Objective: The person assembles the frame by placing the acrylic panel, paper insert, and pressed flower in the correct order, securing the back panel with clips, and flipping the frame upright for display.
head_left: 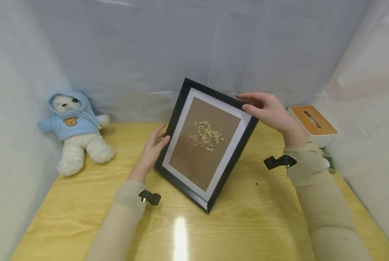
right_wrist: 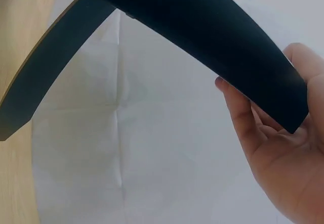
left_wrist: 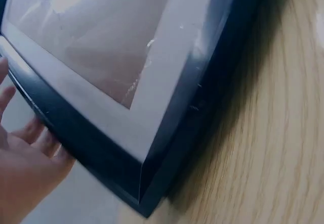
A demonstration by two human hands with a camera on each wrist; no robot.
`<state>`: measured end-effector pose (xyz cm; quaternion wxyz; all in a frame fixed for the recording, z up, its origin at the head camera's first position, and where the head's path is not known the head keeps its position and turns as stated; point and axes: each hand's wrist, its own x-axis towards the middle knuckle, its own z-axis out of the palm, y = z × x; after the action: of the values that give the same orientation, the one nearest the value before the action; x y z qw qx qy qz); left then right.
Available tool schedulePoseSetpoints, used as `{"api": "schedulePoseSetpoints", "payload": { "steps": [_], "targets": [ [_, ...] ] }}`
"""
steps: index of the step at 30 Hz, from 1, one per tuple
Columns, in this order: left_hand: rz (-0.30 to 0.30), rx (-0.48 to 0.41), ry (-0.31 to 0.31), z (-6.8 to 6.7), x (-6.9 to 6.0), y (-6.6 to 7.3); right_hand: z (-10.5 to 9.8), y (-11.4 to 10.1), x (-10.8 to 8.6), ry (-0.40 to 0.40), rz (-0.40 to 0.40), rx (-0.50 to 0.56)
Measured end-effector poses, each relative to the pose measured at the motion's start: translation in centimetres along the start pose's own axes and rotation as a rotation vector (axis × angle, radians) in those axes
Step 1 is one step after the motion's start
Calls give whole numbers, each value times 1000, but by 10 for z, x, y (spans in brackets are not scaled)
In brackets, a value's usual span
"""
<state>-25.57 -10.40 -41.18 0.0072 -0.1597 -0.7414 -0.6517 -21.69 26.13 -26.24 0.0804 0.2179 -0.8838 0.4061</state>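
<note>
A black picture frame [head_left: 233, 165] with a white mat and a dried-flower picture [head_left: 206, 136] is held tilted over the wooden table, its lower corner pointing toward me. My left hand [head_left: 151, 150] grips its left edge, thumb on the front; in the left wrist view fingers [left_wrist: 34, 132] reach behind the border. With thumb and fingers, my right hand [head_left: 272, 112] pinches the upper right corner. The right wrist view shows the frame's dark side [right_wrist: 202, 37] in that grip and a support leg [right_wrist: 55, 57] swung out from the back.
A plush bear [head_left: 71, 125] in a blue hoodie leans at the back left. At the back right stands a white tissue box [head_left: 326, 139] with an orange top; a greyish item [head_left: 329, 164], partly behind the right sleeve, sits by it. White sheeting surrounds the wooden table [head_left: 67, 210].
</note>
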Motion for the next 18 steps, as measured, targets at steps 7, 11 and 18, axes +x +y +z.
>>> {"api": "schedulePoseSetpoints", "payload": {
  "steps": [7,11,18],
  "targets": [
    [-79,-187,31,2,-1,-18,13,6,9,85,1,82],
    [-53,-243,104,9,-7,-20,18,10,13,152,28,149],
    [1,-328,275,23,-11,-19,24,19,5,211,89,255]
  ]
}}
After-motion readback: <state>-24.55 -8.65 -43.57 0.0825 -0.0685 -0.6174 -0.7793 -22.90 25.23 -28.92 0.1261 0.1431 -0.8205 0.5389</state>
